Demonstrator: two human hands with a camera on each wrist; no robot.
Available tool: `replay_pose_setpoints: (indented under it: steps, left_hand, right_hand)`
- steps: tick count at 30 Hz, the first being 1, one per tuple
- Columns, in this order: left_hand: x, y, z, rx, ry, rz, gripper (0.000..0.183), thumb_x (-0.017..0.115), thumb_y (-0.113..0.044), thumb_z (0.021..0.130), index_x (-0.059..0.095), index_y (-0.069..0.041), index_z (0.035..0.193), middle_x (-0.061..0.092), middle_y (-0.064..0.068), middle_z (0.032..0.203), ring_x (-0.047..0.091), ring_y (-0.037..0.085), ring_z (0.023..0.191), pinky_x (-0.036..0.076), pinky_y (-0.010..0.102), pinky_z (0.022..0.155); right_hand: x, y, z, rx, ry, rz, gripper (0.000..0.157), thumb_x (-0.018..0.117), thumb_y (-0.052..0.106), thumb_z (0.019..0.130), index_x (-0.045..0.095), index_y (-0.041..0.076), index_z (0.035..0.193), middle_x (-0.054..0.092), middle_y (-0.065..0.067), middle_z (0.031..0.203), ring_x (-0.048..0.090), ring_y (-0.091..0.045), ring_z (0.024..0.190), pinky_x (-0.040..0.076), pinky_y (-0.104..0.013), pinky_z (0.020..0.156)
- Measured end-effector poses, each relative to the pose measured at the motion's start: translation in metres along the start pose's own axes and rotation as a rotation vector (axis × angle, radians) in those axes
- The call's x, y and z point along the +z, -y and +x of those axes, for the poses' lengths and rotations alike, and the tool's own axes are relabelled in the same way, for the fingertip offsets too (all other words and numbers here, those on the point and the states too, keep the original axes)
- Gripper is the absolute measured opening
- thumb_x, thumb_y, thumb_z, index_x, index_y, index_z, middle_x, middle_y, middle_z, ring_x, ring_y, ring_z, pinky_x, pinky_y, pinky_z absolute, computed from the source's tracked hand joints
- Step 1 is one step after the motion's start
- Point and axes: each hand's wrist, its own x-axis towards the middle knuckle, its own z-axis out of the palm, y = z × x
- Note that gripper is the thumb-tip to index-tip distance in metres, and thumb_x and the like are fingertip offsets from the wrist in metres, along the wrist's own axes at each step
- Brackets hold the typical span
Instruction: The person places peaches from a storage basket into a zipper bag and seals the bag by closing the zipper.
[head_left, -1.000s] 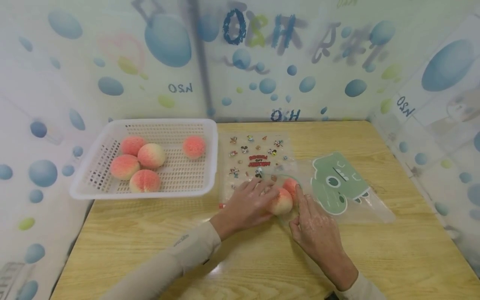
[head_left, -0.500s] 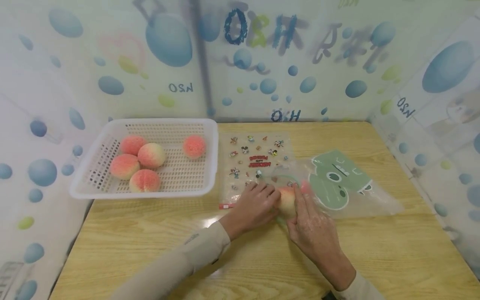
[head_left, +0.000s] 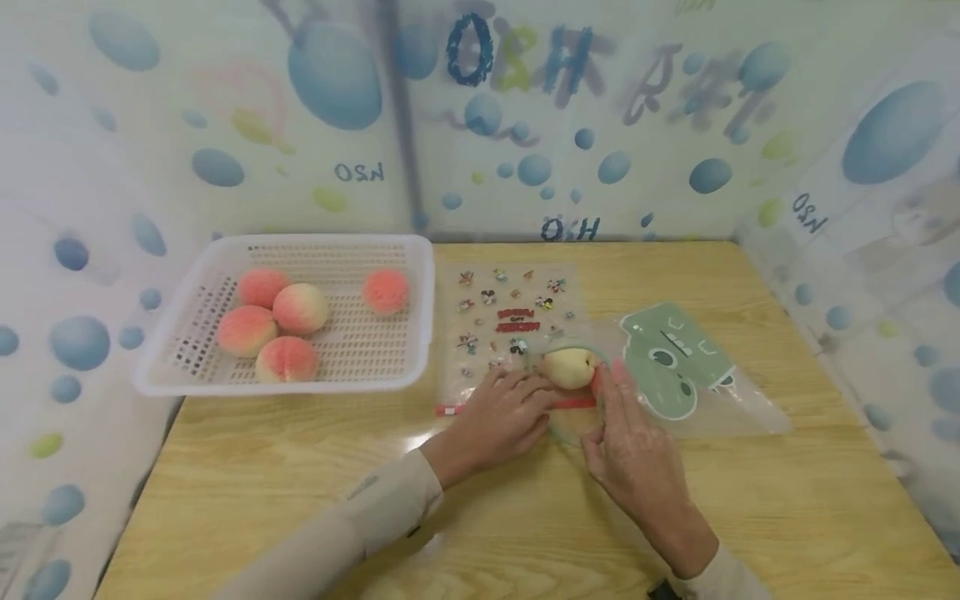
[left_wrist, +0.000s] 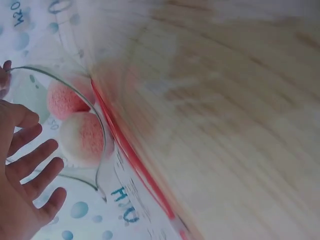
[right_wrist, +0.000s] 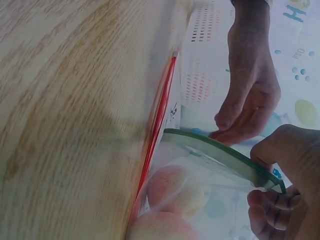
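A clear zip bag (head_left: 675,358) with a green cartoon animal print lies slanted on the table, its green-edged mouth open toward me. A pale peach (head_left: 570,368) sits inside the mouth, and a pinker peach (left_wrist: 65,97) lies beside it in the left wrist view. My right hand (head_left: 637,454) pinches the bag's green rim, thumb on one side and fingers on the other in the right wrist view. My left hand (head_left: 498,417) is at the mouth's left side, close to the pale peach. Its fingers (left_wrist: 37,170) are spread and loosely bent, holding nothing.
A white plastic basket (head_left: 285,390) with several peaches (head_left: 302,308) stands at the left. Beneath the hands and bag mouth, a second clear bag (head_left: 517,292) with cartoon figures and a red zip lies flat. Patterned walls border the wooden table (head_left: 480,533).
The peach at the bag's mouth has rolled, its pale side now up, and sits farther from me. My left hand first moved right, then back left. The right hand stays at the rim.
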Motion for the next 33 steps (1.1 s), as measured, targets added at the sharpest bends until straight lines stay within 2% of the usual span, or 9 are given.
replay_pose_setpoints:
  steps: [5, 8, 12, 17, 21, 27, 33]
  left_hand:
    - [-0.010, 0.007, -0.011, -0.031, 0.054, 0.025, 0.020, 0.056, -0.029, 0.083, 0.063, -0.018, 0.099, 0.060, -0.003, 0.104, 0.050, 0.017, 0.101, 0.041, 0.036, 0.082]
    - [-0.015, 0.012, -0.015, -0.048, 0.062, 0.012, 0.025, 0.056, -0.030, 0.084, 0.061, -0.016, 0.104, 0.059, -0.002, 0.104, 0.049, 0.017, 0.101, 0.041, 0.035, 0.081]
    - [-0.021, 0.015, -0.019, -0.061, 0.069, 0.002, 0.033, 0.055, -0.031, 0.084, 0.057, -0.014, 0.113, 0.059, -0.001, 0.107, 0.049, 0.018, 0.103, 0.041, 0.035, 0.081]
    - [-0.034, 0.018, -0.022, -0.068, 0.082, 0.022, 0.036, 0.055, -0.030, 0.084, 0.056, -0.012, 0.115, 0.059, 0.001, 0.108, 0.050, 0.019, 0.102, 0.042, 0.033, 0.079]
    - [-0.042, 0.020, -0.024, -0.051, 0.069, 0.030, 0.039, 0.058, -0.029, 0.083, 0.055, -0.011, 0.118, 0.059, 0.002, 0.107, 0.051, 0.018, 0.099, 0.043, 0.033, 0.079]
    - [-0.054, 0.023, -0.030, -0.042, 0.057, 0.025, 0.037, 0.056, -0.026, 0.085, 0.057, -0.010, 0.118, 0.060, 0.002, 0.107, 0.052, 0.018, 0.100, 0.044, 0.033, 0.080]
    - [-0.069, 0.030, -0.038, -0.043, 0.010, 0.025, 0.034, 0.058, -0.025, 0.083, 0.059, -0.010, 0.113, 0.061, 0.001, 0.107, 0.053, 0.018, 0.099, 0.045, 0.033, 0.080]
  right_hand:
    - [0.000, 0.001, 0.000, 0.017, 0.005, -0.003, 0.077, 0.054, 0.011, 0.066, 0.032, 0.001, 0.138, 0.045, -0.025, 0.127, 0.063, -0.034, 0.070, 0.036, -0.031, 0.031]
    - [0.000, 0.001, 0.001, 0.020, 0.001, -0.009, 0.077, 0.054, 0.012, 0.065, 0.032, 0.002, 0.139, 0.046, -0.025, 0.126, 0.062, -0.035, 0.070, 0.034, -0.031, 0.030]
    - [0.001, 0.002, 0.002, 0.026, -0.003, -0.011, 0.078, 0.055, 0.011, 0.064, 0.033, 0.003, 0.139, 0.047, -0.025, 0.125, 0.062, -0.037, 0.081, 0.037, -0.034, 0.031]
    - [0.001, 0.002, 0.002, 0.038, -0.009, -0.013, 0.079, 0.056, 0.011, 0.064, 0.033, 0.003, 0.139, 0.048, -0.025, 0.125, 0.062, -0.038, 0.083, 0.038, -0.037, 0.032]
    - [0.003, 0.002, 0.002, 0.043, -0.020, -0.023, 0.078, 0.055, 0.011, 0.064, 0.034, 0.003, 0.138, 0.049, -0.025, 0.124, 0.062, -0.038, 0.078, 0.035, -0.035, 0.030]
    - [0.004, 0.002, 0.003, 0.042, -0.025, -0.022, 0.078, 0.054, 0.011, 0.064, 0.034, 0.003, 0.138, 0.047, -0.024, 0.126, 0.060, -0.039, 0.088, 0.038, -0.038, 0.031]
    - [0.004, 0.003, 0.002, 0.046, 0.007, -0.032, 0.077, 0.053, 0.014, 0.066, 0.033, 0.003, 0.139, 0.047, -0.025, 0.126, 0.062, -0.038, 0.074, 0.034, -0.034, 0.030]
